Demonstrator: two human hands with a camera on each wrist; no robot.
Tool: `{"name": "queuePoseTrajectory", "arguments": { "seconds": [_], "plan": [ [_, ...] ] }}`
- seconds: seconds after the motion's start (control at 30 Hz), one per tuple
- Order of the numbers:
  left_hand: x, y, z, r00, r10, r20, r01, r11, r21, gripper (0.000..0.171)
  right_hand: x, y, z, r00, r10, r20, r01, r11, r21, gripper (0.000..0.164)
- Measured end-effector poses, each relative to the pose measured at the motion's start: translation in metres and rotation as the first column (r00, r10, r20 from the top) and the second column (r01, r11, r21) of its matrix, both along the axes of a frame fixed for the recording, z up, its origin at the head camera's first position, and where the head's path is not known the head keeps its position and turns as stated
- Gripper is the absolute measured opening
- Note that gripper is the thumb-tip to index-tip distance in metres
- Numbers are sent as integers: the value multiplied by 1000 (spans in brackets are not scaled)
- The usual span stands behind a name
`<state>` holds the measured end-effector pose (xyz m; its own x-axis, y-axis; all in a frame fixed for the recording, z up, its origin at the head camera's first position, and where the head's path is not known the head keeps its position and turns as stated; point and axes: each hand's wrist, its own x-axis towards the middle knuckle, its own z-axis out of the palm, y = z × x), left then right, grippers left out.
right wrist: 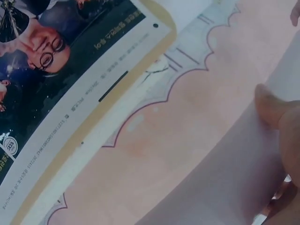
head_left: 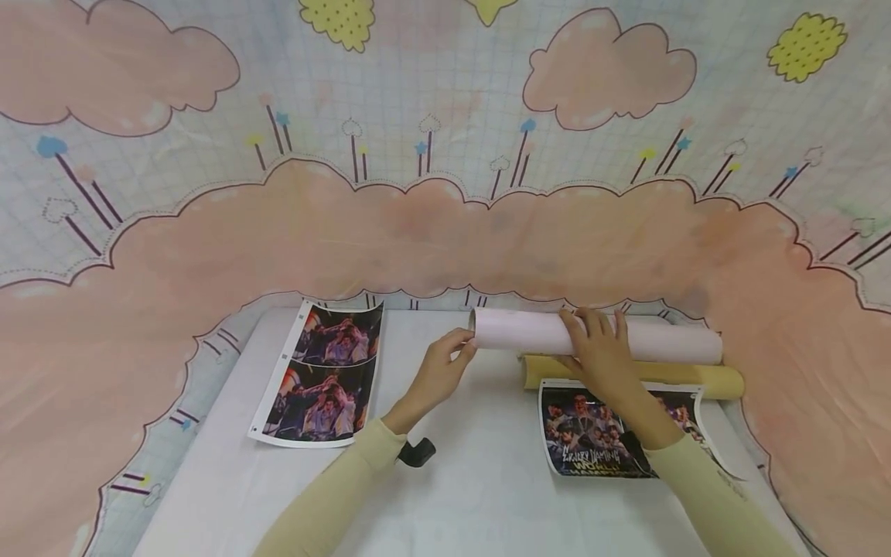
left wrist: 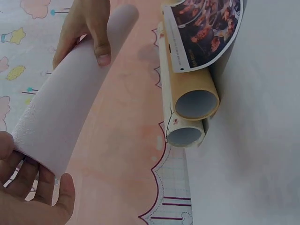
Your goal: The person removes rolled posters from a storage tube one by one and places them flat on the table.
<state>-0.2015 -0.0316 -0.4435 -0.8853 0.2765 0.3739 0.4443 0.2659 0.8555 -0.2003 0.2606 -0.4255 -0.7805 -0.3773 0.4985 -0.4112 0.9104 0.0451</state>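
Observation:
A pale pinkish-white roll (head_left: 522, 331), hollow at its left end, is held up level above the back of the table. My left hand (head_left: 435, 375) pinches the rim of that end; the left wrist view shows several fingers curled at the opening. Around the middle of the roll, my right hand (head_left: 605, 363) grips from above, its thumb (right wrist: 269, 105) lying along the near side. Just in front is a brown cardboard tube (head_left: 720, 381). A printed photo sheet (head_left: 585, 437) leans against this tube, partly hidden by my right forearm.
On the table's left lies another sheet (head_left: 323, 379) with two similar photos, its edges curling. Beside the cardboard tube rests a cream patterned tube (left wrist: 185, 136). A cloth with pink clouds (head_left: 418, 240) hangs behind the white table (head_left: 473, 480) and around its sides.

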Motion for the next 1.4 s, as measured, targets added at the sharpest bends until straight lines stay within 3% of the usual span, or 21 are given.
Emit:
{"name": "queuePoseTrajectory", "arguments": {
  "seconds": [0.27, 0.43, 0.6, 0.8, 1.03, 1.4],
  "plan": [
    [19, -25, -1, 997, 59, -42, -59, 998, 3, 25, 12, -13, 0, 994, 107, -20, -106, 993, 43, 85],
    [38, -43, -4, 996, 85, -21, -85, 996, -28, 25, 18, -24, -1, 987, 158, -21, -156, 985, 79, 84],
    [50, -56, -3, 996, 87, 7, -87, 996, -20, 25, 23, -34, -3, 980, 194, -33, -190, 976, 104, 79],
    [58, -66, -4, 994, 104, 39, -105, 994, 32, 23, 32, -46, -7, 974, 219, -54, -212, 971, 112, 77],
    [66, -72, -4, 987, 101, 125, -110, 991, 70, 22, 36, -54, -13, 970, 237, -55, -230, 968, 104, 81],
    [75, -76, -6, 979, 71, 193, -83, 995, 58, 22, 36, -53, -2, 966, 252, -51, -240, 956, 168, 77]
  ]
}}
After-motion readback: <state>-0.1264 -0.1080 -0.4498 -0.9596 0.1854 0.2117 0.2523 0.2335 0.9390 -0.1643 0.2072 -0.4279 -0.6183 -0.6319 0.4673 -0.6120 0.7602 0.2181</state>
